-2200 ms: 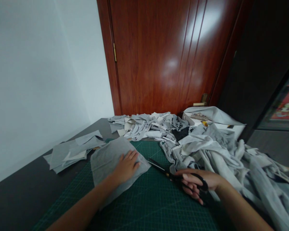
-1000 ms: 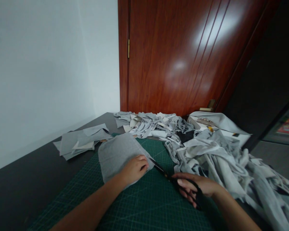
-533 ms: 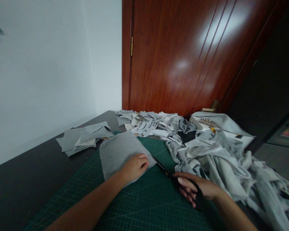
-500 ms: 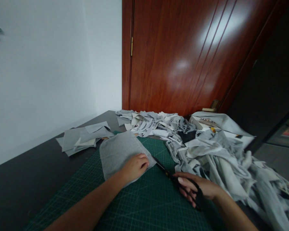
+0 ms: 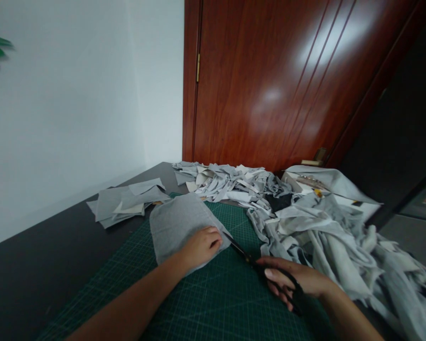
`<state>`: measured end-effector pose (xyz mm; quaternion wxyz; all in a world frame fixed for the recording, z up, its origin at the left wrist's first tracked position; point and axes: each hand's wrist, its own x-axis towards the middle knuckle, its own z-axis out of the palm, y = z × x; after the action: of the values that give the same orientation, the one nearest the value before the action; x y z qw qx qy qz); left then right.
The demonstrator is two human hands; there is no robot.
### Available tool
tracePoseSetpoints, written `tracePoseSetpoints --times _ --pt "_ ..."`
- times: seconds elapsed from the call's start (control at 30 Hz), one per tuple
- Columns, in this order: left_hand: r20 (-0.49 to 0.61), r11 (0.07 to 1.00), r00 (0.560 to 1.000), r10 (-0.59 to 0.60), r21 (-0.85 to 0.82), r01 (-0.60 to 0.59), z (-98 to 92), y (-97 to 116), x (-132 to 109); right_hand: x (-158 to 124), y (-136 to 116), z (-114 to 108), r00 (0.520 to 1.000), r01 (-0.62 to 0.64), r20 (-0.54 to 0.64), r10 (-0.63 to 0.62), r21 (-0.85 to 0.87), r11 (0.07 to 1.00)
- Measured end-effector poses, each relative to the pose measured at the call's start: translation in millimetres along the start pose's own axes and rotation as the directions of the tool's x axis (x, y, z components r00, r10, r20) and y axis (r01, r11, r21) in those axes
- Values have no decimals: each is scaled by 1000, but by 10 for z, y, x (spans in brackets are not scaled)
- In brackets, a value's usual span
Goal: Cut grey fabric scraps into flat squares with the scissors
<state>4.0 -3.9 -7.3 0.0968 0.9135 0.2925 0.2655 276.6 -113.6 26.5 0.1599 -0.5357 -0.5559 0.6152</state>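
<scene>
A grey piece of cloth [image 5: 179, 221] lies on the green gridded cutting mat [image 5: 227, 298]. My left hand [image 5: 203, 246] rests on its right part with the fingers curled in and closed on the fabric. My right hand [image 5: 291, 279] is wrapped round the handles of black scissors [image 5: 247, 258], low over the mat. The blades point up and left, and their tips meet the cloth's right corner, just right of my left hand. How far the blades are apart is hard to tell.
Flat grey cloth pieces [image 5: 128, 202] lie at the left on the dark table [image 5: 57, 255]. Scraps [image 5: 230, 182] are heaped at the back. A larger pile of grey cloth [image 5: 337, 241] covers the right side, beside a white box [image 5: 362, 206]. A wooden door [image 5: 248, 94] stands behind.
The whole view has shifted slightly. The scissor tips now lie a little further onto the cloth's right corner. My left hand keeps its place on the fabric.
</scene>
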Motion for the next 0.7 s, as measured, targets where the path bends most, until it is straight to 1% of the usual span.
tracePoseSetpoints --times 0.1,0.4,0.7 --pt "-1 1000 1000 -23 -12 23 -4 8 4 11 8 7 1000 9 -4 -9 12 1000" --pt "-12 999 1000 -20 -35 19 3 2 0 31 -58 127 998 32 -45 -33 -25 999" --pt "-7 999 999 -35 -30 35 -4 9 3 -13 -18 168 995 70 -70 -68 35 997"
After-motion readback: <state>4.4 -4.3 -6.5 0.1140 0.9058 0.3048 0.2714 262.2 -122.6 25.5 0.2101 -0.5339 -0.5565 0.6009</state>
